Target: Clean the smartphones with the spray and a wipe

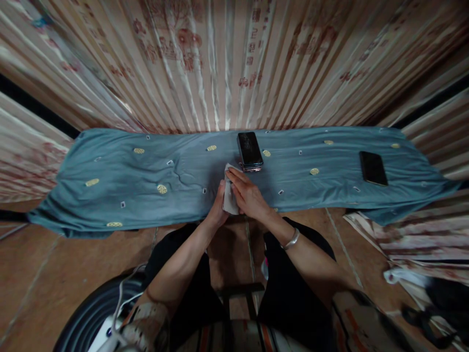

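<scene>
My left hand (219, 205) and my right hand (247, 193) meet over the near edge of a table covered with a blue-green cloth (146, 171). Between them is a pale flat thing (230, 195), a folded white cloth or wipe; the left hand holds its side and the right hand lies on top of it with fingers pressed down. Just beyond my fingertips lies a black phone (249, 149), screen up, stacked on what looks like another device. A silver bracelet (292, 239) sits on my right wrist.
A second black phone (373, 167) lies at the table's right end. Patterned beige curtains (227, 63) hang behind the table. Tiled floor (54, 274) lies below, with white cables (120, 303) at my lower left and bags and fabric (421, 278) at lower right.
</scene>
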Tool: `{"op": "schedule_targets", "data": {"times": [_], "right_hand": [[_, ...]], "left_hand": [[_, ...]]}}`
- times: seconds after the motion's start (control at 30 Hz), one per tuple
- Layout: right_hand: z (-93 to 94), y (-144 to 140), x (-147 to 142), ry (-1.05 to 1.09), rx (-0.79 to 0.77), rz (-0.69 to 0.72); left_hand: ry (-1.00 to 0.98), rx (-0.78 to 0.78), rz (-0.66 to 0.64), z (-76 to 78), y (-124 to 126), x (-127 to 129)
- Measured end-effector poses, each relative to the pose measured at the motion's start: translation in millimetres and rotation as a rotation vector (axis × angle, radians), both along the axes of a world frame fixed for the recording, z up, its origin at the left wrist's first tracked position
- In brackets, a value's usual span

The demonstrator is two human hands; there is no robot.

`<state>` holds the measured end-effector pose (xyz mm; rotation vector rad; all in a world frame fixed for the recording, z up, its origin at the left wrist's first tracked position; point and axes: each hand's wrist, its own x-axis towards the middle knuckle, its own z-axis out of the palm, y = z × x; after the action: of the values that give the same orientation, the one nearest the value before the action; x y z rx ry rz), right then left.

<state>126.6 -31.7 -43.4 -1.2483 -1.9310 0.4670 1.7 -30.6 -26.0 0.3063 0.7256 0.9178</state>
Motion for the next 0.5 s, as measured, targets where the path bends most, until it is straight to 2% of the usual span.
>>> {"op": "schedule_targets", "data": {"times": [0.13,0.3,0.5], "right_hand": [[0.1,-4.4,-5.1,-0.018,-0.001,0.032],[-1.7,-9.1,-10.6,-0.019,0.006,0.066],[-2.7,-16.8,-17.5,0.019,0.027,0.097]], "left_hand": [[0.002,0.003,0.09,5.9,1.0,0.9],[0.074,-0.009,0.139,12.9,3.1,-0.5],[0.096,-0.038,0.2,7.0,9.3,-5.2]]}}
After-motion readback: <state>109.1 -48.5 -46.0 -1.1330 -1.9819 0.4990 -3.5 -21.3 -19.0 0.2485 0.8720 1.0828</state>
